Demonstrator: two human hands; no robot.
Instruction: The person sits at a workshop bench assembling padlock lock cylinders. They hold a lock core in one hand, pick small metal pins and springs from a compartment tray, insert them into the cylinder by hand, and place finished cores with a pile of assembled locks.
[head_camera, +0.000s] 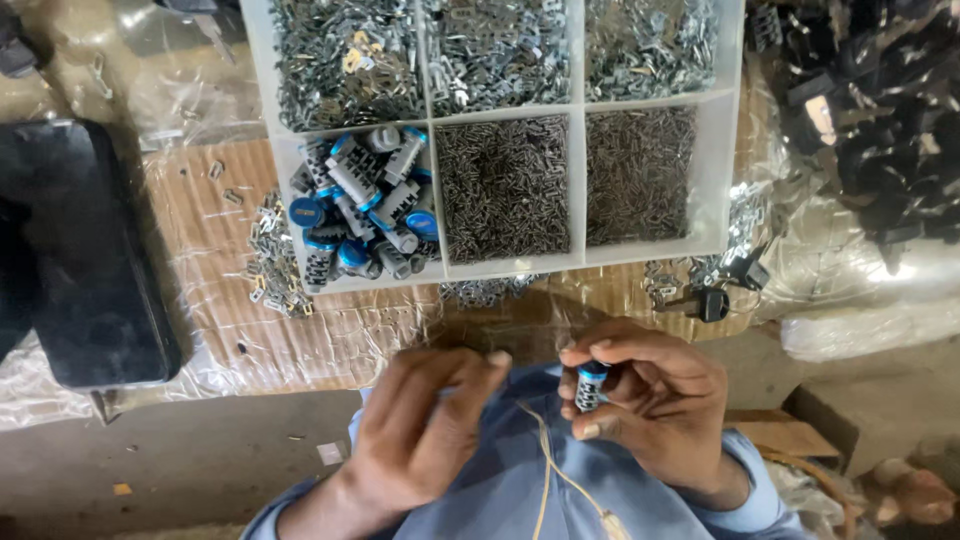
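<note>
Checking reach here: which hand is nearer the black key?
Right. The right hand sits just below the black key; the left hand is farther away, off to its left.

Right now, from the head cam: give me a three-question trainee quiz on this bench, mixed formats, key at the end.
1. True or false: the right hand holds a small grey ribbed metal cylinder with a blue cap.
2. Multiple choice: in the white plastic divided tray, which compartment holds the loose blue-capped grey cylinders? A) lower left B) lower middle C) upper right
3. Fill in: the left hand pinches a tiny part at its fingertips; what that part is ____ be told from this view.

Key: 1 true; 2 A; 3 cannot
</note>
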